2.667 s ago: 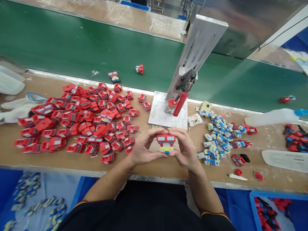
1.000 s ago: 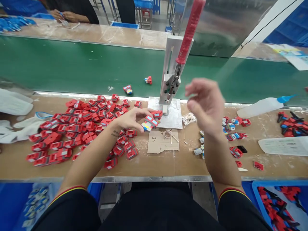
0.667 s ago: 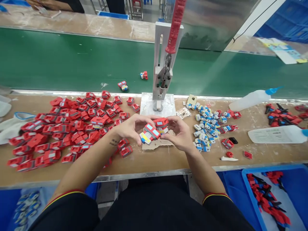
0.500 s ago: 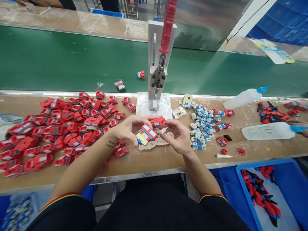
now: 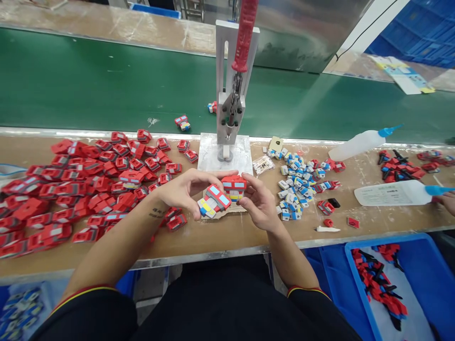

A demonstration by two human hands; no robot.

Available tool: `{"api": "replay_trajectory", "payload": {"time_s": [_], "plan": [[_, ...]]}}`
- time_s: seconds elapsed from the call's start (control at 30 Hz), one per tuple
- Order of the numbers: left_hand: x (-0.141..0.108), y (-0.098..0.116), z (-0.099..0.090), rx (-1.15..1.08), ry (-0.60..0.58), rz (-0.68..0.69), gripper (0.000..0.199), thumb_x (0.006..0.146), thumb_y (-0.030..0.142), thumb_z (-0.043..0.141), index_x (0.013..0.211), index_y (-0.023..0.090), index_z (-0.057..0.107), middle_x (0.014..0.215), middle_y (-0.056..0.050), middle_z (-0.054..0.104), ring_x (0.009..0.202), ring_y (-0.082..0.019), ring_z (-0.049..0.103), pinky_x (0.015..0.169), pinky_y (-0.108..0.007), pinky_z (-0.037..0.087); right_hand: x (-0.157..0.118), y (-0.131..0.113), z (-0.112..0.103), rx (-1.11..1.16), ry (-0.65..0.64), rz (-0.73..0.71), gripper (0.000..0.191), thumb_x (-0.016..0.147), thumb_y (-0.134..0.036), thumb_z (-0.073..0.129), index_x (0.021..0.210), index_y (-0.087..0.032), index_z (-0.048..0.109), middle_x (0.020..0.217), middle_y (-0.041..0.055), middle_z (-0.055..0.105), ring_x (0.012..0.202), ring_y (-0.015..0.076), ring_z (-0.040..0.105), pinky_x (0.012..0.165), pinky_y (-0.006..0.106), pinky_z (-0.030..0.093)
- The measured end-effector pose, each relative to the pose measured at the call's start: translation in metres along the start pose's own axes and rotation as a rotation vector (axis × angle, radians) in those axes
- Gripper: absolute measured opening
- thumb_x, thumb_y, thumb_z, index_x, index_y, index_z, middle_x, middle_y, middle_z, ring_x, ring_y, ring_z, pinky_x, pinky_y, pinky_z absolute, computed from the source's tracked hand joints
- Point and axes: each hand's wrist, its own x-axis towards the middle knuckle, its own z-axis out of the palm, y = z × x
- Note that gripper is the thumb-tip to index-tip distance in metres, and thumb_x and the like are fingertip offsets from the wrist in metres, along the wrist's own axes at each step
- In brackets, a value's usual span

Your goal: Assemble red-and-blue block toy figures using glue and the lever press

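Note:
My left hand (image 5: 185, 189) is closed on a red toy piece with white, blue and yellow parts (image 5: 213, 201), tilted over the front of the press. Right beside it, my right hand (image 5: 260, 201) pinches a second red toy piece with blue windows (image 5: 233, 187) by its right side. The two pieces are very close; whether they touch cannot be made out. Behind them stands a metal press (image 5: 227, 104) with a red handle (image 5: 245, 38). A heap of red pieces (image 5: 103, 175) lies to the left, and small white and blue pieces (image 5: 295, 184) lie to the right.
A green belt (image 5: 106, 85) runs behind the bench and carries two toy pieces. White bottles (image 5: 391, 193) lie at the right, near another person's hand (image 5: 448, 201). A blue bin (image 5: 423, 265) with red and black parts stands at the lower right.
The piece in my right hand has turned so its windowed front faces up more. The piece in my left hand has shifted slightly left and down. The two belt pieces have moved right.

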Motion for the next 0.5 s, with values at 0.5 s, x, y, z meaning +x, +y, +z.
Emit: {"api": "replay_trajectory", "payload": {"time_s": [0.5], "plan": [[0.002, 0.000, 0.008, -0.037, -0.032, -0.010, 0.060, 0.052, 0.048, 0.110, 0.100, 0.020, 0.086, 0.147, -0.022, 0.073, 0.130, -0.046, 0.074, 0.096, -0.047, 0.065, 0.006, -0.012, -0.011, -0.164, -0.028, -0.148, 0.054, 0.092, -0.058, 0.080, 0.138, -0.034, 0.062, 0.130, 0.0105, 0.063, 0.118, 0.0275, 0.070, 0.095, 0.043, 0.068]]}}
